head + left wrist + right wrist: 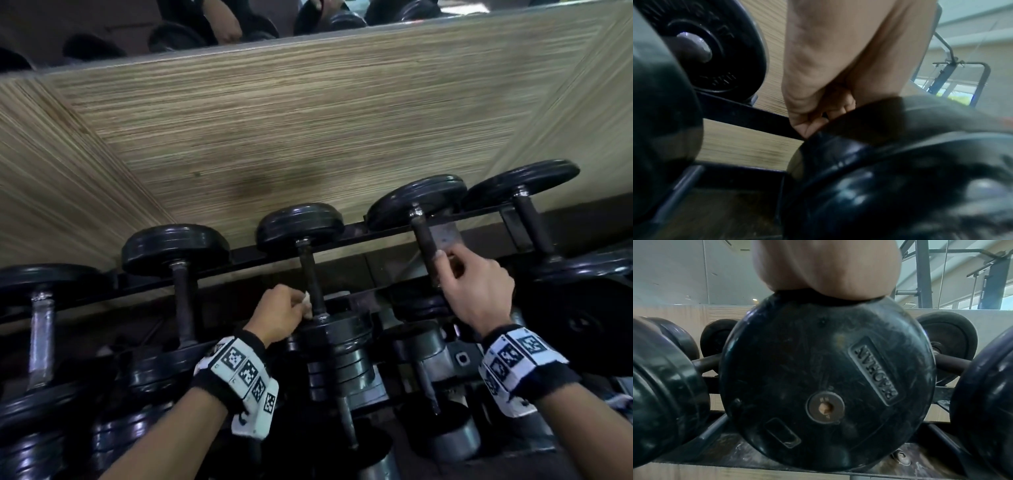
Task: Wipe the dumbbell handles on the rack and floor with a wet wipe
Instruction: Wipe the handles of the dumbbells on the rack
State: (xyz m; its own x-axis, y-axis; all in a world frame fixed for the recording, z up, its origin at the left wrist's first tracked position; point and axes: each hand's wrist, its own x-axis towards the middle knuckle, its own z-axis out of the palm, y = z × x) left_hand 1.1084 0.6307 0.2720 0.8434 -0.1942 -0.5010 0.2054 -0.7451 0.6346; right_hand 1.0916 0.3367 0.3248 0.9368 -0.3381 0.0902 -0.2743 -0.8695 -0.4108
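Observation:
Black dumbbells lie in a row on a dark rack (376, 234). My left hand (301, 306) pinches a small white wet wipe (307, 300) against the near end of the middle dumbbell's thin handle (310, 270). In the left wrist view the left hand's curled fingers (818, 113) show behind a black plate (900, 178), which hides the wipe. My right hand (448, 262) grips the near part of the thicker handle (423, 240) of the dumbbell to the right. The right wrist view shows only the heel of that hand (822, 272) above a black end plate (826, 378); the fingers are hidden.
A wood-grain wall panel (308, 137) stands right behind the rack, with a mirror (171, 31) above it. More dumbbells sit left (181, 301) and right (534, 222) on the top tier. A lower tier of dumbbells (342, 370) crowds the space under my wrists.

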